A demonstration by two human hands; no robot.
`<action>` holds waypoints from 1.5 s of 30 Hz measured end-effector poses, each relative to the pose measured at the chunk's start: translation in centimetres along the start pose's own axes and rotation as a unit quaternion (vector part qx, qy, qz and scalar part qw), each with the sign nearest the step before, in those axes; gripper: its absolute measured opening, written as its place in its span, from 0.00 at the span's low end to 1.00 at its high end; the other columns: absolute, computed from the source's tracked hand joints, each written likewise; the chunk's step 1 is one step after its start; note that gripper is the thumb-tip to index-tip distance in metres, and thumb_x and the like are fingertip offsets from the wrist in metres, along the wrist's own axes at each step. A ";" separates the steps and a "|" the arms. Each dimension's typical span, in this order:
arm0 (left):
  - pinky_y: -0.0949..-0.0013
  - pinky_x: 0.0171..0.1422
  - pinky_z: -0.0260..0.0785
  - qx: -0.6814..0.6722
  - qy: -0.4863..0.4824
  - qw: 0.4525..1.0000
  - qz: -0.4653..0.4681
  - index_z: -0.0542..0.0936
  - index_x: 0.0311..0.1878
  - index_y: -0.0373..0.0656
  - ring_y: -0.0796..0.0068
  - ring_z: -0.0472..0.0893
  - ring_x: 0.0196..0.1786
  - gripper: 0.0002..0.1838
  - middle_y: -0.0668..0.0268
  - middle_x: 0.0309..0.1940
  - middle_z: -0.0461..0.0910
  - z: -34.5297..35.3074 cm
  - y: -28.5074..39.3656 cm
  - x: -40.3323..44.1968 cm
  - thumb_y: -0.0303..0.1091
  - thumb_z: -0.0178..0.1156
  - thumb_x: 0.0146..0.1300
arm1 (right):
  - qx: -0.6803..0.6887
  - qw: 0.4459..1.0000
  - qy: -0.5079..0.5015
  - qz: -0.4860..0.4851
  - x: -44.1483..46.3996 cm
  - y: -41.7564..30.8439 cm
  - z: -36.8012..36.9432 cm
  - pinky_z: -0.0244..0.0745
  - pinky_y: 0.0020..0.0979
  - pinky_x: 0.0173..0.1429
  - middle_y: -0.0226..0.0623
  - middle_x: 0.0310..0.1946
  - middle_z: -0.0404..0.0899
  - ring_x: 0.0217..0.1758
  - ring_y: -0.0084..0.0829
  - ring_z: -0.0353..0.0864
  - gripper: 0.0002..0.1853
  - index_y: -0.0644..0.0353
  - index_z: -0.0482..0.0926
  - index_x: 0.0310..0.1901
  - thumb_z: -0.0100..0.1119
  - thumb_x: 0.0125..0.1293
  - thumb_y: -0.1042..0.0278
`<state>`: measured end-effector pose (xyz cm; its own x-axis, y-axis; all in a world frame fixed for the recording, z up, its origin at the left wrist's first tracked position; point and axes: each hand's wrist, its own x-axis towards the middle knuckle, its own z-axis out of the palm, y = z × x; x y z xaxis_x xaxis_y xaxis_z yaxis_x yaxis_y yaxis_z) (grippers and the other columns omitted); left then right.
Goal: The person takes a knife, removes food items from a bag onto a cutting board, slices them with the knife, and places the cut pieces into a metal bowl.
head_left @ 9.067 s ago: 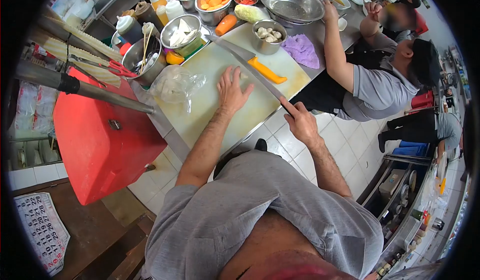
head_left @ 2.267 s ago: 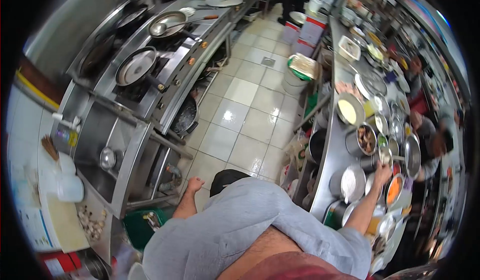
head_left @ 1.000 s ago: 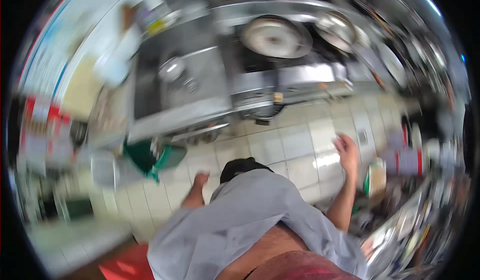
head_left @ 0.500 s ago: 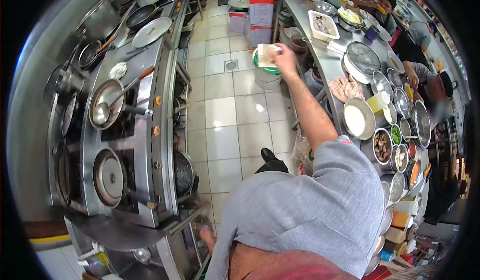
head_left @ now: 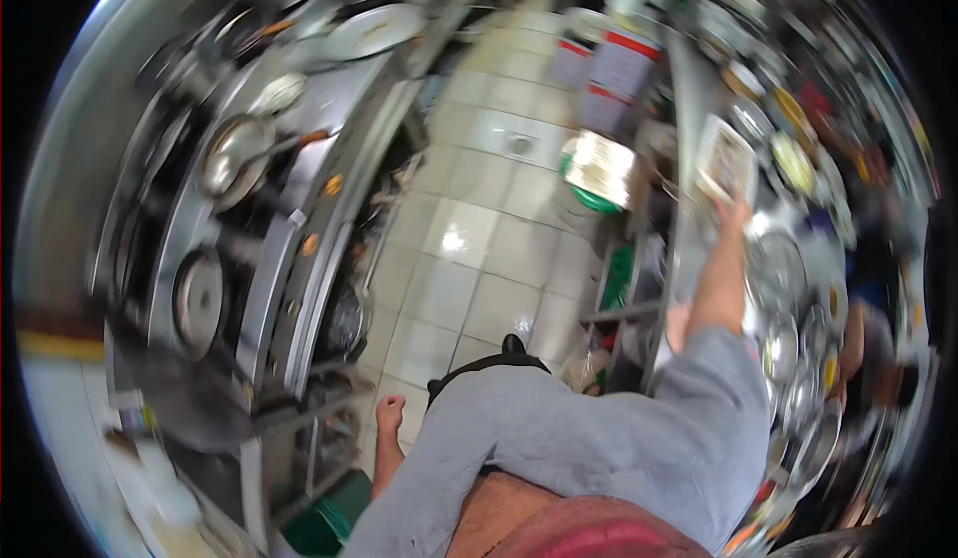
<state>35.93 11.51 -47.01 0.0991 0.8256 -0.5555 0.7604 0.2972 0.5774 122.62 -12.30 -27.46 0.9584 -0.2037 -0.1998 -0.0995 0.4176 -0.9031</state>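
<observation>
My right hand (head_left: 735, 211) reaches over the steel counter to the near end of a white basket (head_left: 727, 159) with something greyish in it. Motion blurs its fingers, and I cannot tell whether they grip the rim. Hanging low beside my body, my left hand (head_left: 390, 411) is closed with nothing visible in it. A pale square piece, like a board or lid (head_left: 602, 170), rests over the green-rimmed bucket (head_left: 596, 202) on the floor by the counter.
On the left runs a stove with a pan and ladle (head_left: 237, 159), a large white plate (head_left: 374, 31) and another pan (head_left: 201, 300). Red-and-white boxes (head_left: 621, 69) stand beyond the bucket. Bowls crowd the right counter, with blurred people behind it.
My right hand has left the pale square piece on the bucket and moved right to the white basket. My left hand shows more fully. The view has turned.
</observation>
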 end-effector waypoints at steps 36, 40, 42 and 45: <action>0.60 0.47 0.74 -0.041 0.121 0.991 -0.040 0.83 0.31 0.42 0.56 0.82 0.40 0.13 0.55 0.33 0.83 0.2 0.0 -5.5 0.42 0.61 0.53 | -0.227 0.847 -0.416 -0.242 -7.8 -8.9 5.3 0.81 0.36 0.45 0.43 0.37 0.78 0.40 0.37 0.80 0.21 0.69 0.77 0.46 0.56 0.64 0.56; 0.63 0.50 0.72 -0.190 0.055 0.977 0.077 0.81 0.42 0.42 0.68 0.80 0.43 0.15 0.62 0.41 0.82 -0.1 7.8 -1.1 0.43 0.64 0.59 | -0.459 0.786 -0.379 -0.170 -14.5 -9.1 8.7 0.73 0.32 0.47 0.39 0.42 0.81 0.43 0.29 0.78 0.19 0.64 0.79 0.50 0.56 0.64 0.60; 0.63 0.52 0.70 -0.272 -0.011 0.955 0.119 0.76 0.52 0.43 0.70 0.78 0.49 0.20 0.64 0.48 0.79 -2.0 16.0 -2.6 0.46 0.61 0.63 | -0.496 0.751 -0.389 -0.197 -24.4 -8.1 11.5 0.72 0.34 0.49 0.38 0.43 0.79 0.43 0.30 0.78 0.20 0.64 0.76 0.53 0.61 0.59 0.67; 0.63 0.58 0.67 -0.438 -0.122 0.878 0.150 0.65 0.66 0.47 0.72 0.73 0.57 0.26 0.66 0.57 0.72 -3.7 25.2 -5.0 0.50 0.52 0.70 | -0.371 0.736 -0.544 -0.159 -31.9 -2.1 12.3 0.71 0.33 0.56 0.42 0.48 0.76 0.51 0.34 0.75 0.29 0.65 0.68 0.60 0.56 0.52 0.76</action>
<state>52.22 16.62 -27.44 0.4273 0.8340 -0.3491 -0.0977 0.4265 0.8992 95.53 4.23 -14.50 0.5714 0.8113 0.1239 0.4439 -0.1785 -0.8781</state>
